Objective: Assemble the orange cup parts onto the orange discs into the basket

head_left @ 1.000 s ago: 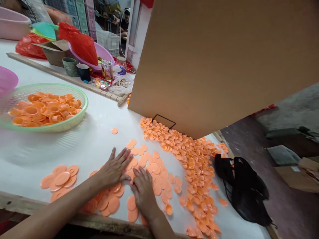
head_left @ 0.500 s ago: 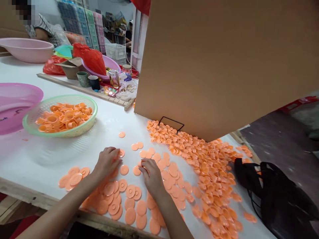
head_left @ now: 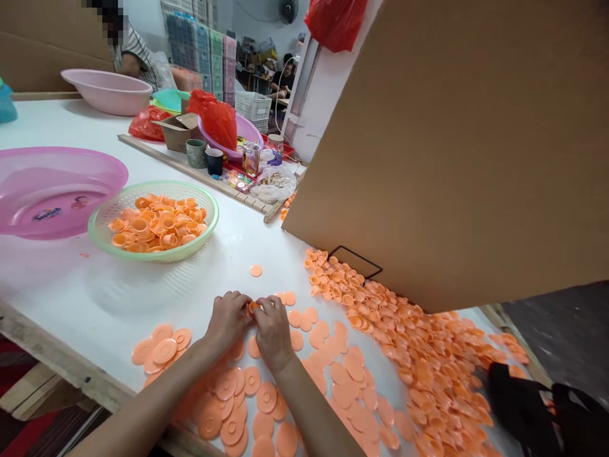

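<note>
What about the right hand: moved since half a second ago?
Yes: leftward, judged against the green basket. The right hand is now nearer the basket and close against the left hand.

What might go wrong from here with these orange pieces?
The orange piece between the fingertips of the left hand and right hand might slip.
Flat orange discs lie close to the wooden table edge, so some could get brushed off.
The cardboard panel comes down to the heaped orange pieces; a knock might scatter them.
</note>
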`<state>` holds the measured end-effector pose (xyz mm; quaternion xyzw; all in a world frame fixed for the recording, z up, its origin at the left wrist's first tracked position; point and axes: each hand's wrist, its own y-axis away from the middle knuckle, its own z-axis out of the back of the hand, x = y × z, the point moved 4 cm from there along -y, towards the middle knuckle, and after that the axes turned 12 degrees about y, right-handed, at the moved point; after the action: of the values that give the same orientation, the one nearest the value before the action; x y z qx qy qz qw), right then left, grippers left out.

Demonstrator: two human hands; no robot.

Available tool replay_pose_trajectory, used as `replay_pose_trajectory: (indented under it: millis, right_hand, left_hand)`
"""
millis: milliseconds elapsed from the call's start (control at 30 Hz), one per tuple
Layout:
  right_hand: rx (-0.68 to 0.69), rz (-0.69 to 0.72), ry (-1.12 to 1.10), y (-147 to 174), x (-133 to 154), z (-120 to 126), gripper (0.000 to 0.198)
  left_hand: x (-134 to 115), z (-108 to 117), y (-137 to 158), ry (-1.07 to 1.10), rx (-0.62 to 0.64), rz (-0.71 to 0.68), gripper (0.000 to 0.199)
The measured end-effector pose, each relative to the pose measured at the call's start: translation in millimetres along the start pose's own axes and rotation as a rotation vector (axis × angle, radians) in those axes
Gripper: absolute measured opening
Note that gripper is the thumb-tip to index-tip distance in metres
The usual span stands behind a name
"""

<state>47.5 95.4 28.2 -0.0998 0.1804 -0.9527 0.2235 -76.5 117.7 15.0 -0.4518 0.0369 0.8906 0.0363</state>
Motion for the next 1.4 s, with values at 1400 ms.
replay_pose_trajectory:
  millis: [1400]
  right_hand:
    - [0.279,-0.438,0.187,-8,-142,44,0.030]
  left_hand:
    - [10,187,-7,-0.108,-0.582,-0.097,0.021]
